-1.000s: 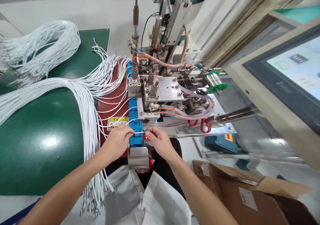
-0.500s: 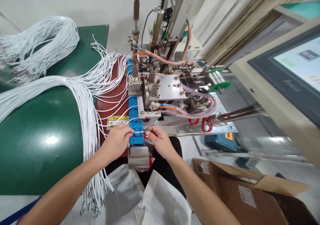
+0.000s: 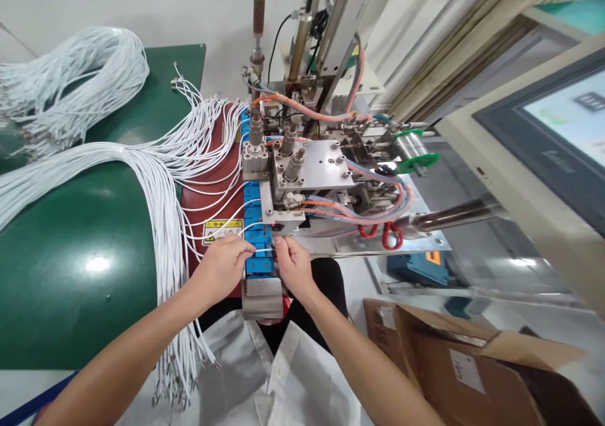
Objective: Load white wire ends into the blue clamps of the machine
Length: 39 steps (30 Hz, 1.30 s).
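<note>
My left hand (image 3: 224, 267) and my right hand (image 3: 292, 266) meet at the near end of a row of blue clamp blocks (image 3: 256, 224) on a wire-processing machine (image 3: 307, 167). Both pinch one thin white wire (image 3: 263, 249) stretched across the nearest blue block, left fingers on its left side, right fingers at its tip. More white wires (image 3: 208, 161) sit clamped in the blocks farther back and fan out to the left.
A big bundle of white wires (image 3: 70, 155) drapes over a green surface (image 3: 80, 268), with a coil (image 3: 75, 79) at the back left. A touch-screen panel (image 3: 558, 142) stands at right. An open cardboard box (image 3: 472, 363) sits at lower right. White cloth (image 3: 265, 375) lies below my hands.
My right hand has slid left, closer to the blue block, and now covers the small red light that showed beside it. The left hand has stayed put.
</note>
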{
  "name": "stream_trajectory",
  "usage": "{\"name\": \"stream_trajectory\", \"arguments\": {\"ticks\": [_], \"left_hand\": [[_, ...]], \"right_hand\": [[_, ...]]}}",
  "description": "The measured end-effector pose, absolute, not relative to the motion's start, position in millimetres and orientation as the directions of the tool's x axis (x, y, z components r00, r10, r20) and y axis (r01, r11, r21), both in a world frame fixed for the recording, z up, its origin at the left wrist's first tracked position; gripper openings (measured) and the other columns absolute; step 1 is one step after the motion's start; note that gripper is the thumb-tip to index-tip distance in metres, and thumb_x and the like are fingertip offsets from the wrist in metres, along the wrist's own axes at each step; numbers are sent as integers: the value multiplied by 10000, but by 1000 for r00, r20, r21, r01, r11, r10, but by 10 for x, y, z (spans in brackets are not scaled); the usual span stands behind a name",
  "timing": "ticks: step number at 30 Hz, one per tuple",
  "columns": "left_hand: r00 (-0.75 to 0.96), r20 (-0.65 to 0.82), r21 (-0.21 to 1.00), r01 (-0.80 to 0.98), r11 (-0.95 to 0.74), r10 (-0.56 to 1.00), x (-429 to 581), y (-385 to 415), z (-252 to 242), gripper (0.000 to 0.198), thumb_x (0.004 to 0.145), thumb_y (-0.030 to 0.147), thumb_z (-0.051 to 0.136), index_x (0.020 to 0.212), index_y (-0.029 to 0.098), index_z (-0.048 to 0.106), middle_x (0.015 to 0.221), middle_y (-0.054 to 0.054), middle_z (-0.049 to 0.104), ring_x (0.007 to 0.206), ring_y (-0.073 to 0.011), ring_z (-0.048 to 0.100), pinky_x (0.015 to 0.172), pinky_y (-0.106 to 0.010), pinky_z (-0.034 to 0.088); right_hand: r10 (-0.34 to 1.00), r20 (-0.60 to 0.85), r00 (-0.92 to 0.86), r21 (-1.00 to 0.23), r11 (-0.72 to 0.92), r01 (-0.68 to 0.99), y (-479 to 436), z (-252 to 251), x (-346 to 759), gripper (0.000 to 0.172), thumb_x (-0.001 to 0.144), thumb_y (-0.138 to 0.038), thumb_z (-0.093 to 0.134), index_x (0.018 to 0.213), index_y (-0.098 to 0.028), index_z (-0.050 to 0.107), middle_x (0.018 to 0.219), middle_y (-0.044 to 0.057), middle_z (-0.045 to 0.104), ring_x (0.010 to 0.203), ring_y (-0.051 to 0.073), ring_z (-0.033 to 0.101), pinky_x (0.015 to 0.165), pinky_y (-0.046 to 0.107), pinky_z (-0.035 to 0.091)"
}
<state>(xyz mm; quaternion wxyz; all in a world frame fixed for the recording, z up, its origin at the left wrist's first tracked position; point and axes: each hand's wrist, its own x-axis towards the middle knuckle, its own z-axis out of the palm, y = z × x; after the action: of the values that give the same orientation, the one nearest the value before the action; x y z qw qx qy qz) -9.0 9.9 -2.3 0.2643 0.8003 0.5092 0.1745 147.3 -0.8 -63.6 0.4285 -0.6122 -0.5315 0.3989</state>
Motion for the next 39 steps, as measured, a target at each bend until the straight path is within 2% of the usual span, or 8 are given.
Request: {"name": "stream_trajectory", "arguments": {"ticks": [6,9,11,20,26,32,37,39], "left_hand": [[416,-47,482,806,-344,908,-53,66,37,199,826,145,436,912,178,612,824,-53,617,796,-197,582,734,-317,456],[462,-70,346,842,-413,884,-41,45,50,367,821,113,404,1139,251,525,862,-43,572,753,-179,567,682,-288,456],[517,-82,283,832,-478,852,-55,38,29,480,801,72,390,1204,317,481,883,-33,542,699,-149,551,645,-256,452],[603,-16,250,775,-580,798,-158,5,-89,492,799,47,359,1179,314,522,889,-31,505,674,-119,517,596,-225,447],[598,104,178,775,-606,795,-91,-3,-25,359,829,78,411,1074,266,593,839,-42,575,766,-183,519,684,-309,457],[501,142,314,795,-519,854,-116,-13,-76,179,868,189,430,894,150,603,825,-54,633,795,-179,581,761,-321,470],[499,203,342,770,-539,842,-183,12,-43,239,876,189,418,1062,124,553,1057,-100,614,974,-197,571,864,-324,443],[508,166,355,769,-532,845,-218,-17,85,260,882,208,405,1084,122,544,1096,-109,597,993,-202,561,863,-324,439]], "right_hand": [[992,-53,113,-946,-86,313,-5,-630,1486,347,830,-379,371,537,-213,285,495,-62,294,484,97,303,486,233,267],[992,-75,97,-945,-102,309,-4,-630,1494,351,837,-389,363,543,-210,296,494,-61,303,484,96,306,486,231,268],[991,-88,96,-947,-113,300,-7,-634,1498,355,838,-396,368,545,-208,299,493,-62,300,483,94,306,484,228,268],[993,-61,104,-954,-88,288,-28,-636,1516,362,832,-387,398,536,-203,297,486,-68,301,471,85,307,469,210,268],[990,-14,140,-946,-59,318,-18,-665,1479,351,832,-375,382,541,-209,278,480,-71,280,466,87,297,464,213,257],[985,-39,170,-943,-92,318,-12,-635,1510,376,822,-396,426,529,-200,296,483,-69,297,476,86,311,479,215,266],[962,-38,270,-983,-85,165,-31,-536,1625,349,837,-439,410,596,-187,425,528,-54,380,504,95,367,503,218,312],[964,-22,264,-991,-57,123,-48,-491,1681,344,839,-440,413,617,-182,457,545,-43,416,519,99,393,513,221,327]]}}
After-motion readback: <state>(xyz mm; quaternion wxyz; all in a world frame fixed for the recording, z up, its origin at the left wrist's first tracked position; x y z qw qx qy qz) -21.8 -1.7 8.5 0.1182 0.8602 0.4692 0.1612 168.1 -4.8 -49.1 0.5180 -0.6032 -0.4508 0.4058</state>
